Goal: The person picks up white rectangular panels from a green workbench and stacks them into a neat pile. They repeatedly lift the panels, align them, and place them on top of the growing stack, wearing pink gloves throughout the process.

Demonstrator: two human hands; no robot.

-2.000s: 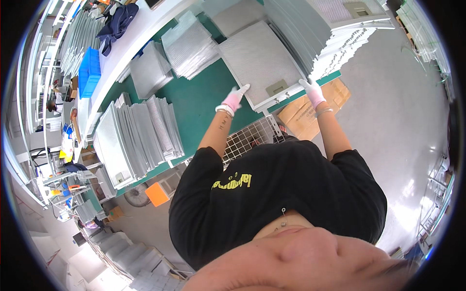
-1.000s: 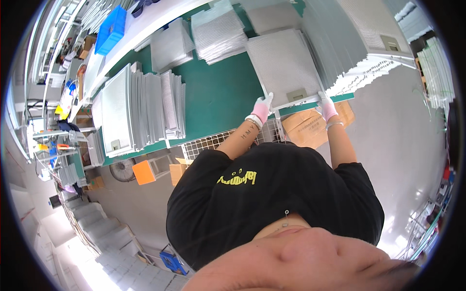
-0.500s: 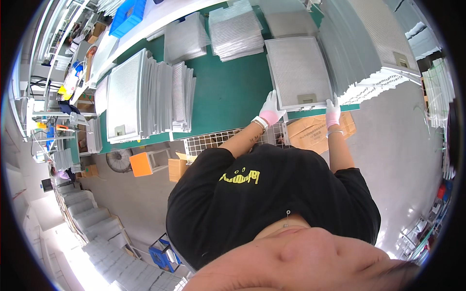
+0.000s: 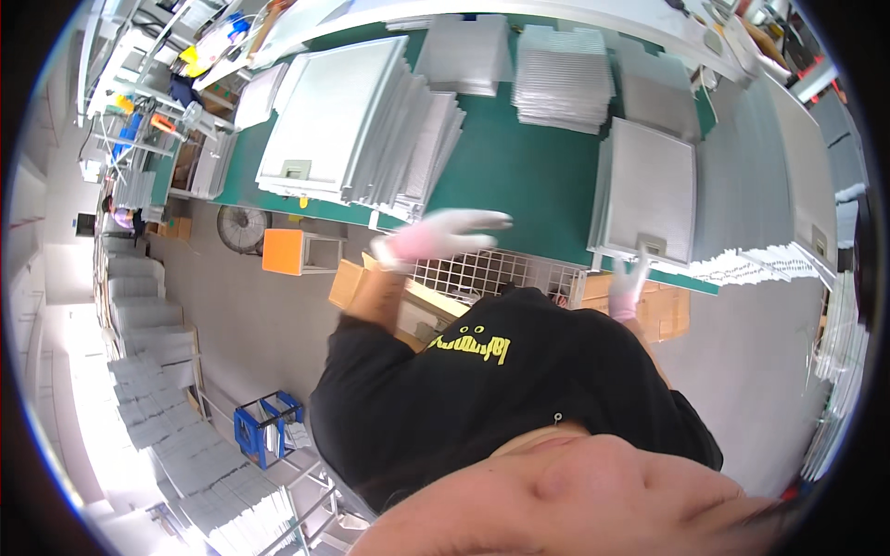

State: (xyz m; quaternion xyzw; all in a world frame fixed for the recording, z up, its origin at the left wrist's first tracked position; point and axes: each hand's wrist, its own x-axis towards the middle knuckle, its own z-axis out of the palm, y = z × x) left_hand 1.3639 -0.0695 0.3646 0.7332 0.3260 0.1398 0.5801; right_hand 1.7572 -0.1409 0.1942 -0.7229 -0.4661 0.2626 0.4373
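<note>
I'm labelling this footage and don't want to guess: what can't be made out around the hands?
All in the head view:
Left hand: blurred, so fine glove detail is lost.
Right hand: fingertips overlap the framed panel at its near edge, so contact is unclear.
Carton: partly hidden behind the left forearm.
Tall panel stack, far right: layers too fine to count.

Left fingers (image 4: 484, 220) now away from panel (image 4: 652, 185), swung leftward
</note>
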